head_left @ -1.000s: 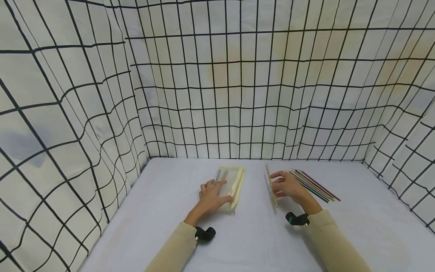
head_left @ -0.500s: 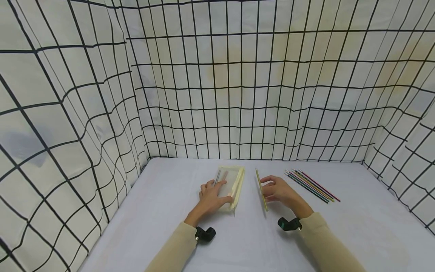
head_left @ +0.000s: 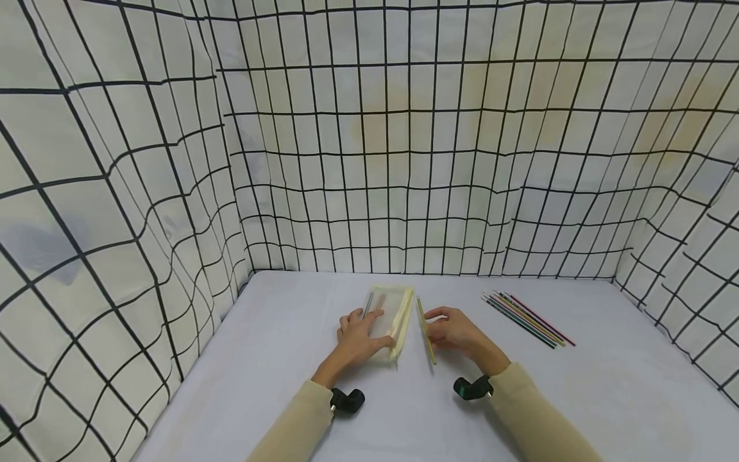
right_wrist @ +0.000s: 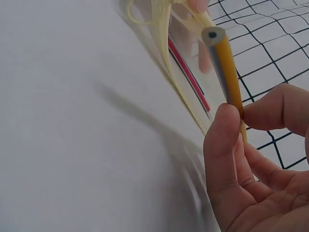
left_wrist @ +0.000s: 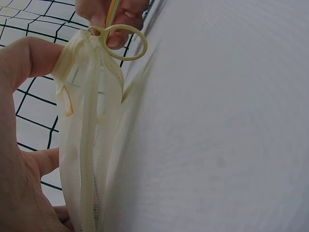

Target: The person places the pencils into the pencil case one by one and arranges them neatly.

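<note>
My left hand (head_left: 359,339) grips a pale yellow mesh pencil pouch (head_left: 403,314), thumb near its zip end and fingers along the far side. A cream ring (left_wrist: 144,42) hangs from the zip end in the left wrist view. Through the mesh, a pink-red pencil (right_wrist: 186,70) and dark lines show in the right wrist view. Just right of the pouch, my right hand (head_left: 457,332) pinches a yellow pencil (right_wrist: 231,72) between thumb and fingers. Its flat end with a dark core points toward the right wrist camera. The pencil stands apart from the pouch's zip edge in the head view.
Several coloured pencils (head_left: 528,319) lie side by side on the white tabletop (head_left: 404,417), right of my right hand. Behind and at both sides rises a white wall covered with black netting (head_left: 369,192).
My right hand has carried the yellow pencil leftward, away from the loose pencils and up beside the pouch. The left hand keeps its hold on the pouch in place.
</note>
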`<state>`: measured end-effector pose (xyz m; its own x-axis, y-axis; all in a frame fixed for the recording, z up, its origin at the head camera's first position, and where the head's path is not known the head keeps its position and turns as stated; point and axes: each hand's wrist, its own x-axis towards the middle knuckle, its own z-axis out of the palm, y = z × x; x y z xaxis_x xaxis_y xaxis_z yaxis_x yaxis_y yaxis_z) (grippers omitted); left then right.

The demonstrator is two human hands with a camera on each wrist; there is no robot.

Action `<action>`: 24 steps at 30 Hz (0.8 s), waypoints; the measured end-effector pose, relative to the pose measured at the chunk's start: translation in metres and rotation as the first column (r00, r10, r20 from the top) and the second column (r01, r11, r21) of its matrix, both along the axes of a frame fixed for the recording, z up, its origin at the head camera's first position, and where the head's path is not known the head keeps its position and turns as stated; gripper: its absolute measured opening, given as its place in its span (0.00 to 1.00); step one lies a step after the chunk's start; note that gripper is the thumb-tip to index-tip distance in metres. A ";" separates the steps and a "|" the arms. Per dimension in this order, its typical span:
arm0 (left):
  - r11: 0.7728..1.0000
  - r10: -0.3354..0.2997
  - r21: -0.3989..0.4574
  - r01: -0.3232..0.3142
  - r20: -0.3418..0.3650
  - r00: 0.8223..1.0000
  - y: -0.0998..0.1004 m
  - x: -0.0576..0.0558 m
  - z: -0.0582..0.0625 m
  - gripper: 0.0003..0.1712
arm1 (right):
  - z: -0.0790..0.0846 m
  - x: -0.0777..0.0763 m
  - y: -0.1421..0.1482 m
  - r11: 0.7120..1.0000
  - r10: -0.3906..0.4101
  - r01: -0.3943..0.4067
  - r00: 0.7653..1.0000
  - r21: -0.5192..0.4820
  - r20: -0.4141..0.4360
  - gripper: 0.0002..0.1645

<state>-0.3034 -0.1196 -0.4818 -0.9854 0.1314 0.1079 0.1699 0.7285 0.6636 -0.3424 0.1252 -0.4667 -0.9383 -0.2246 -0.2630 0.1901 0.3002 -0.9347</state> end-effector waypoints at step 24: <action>1.000 0.006 0.002 -0.006 0.010 1.000 0.001 0.001 0.002 0.46 | -0.005 -0.011 -0.046 0.983 -0.102 0.103 0.995 -0.153 0.017 0.28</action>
<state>-0.3029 -0.1183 -0.4796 -0.9872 0.1255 0.0979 0.1587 0.7279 0.6671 -0.3532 0.0793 -0.4715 -0.9562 -0.1657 -0.2413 0.2211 0.1313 -0.9664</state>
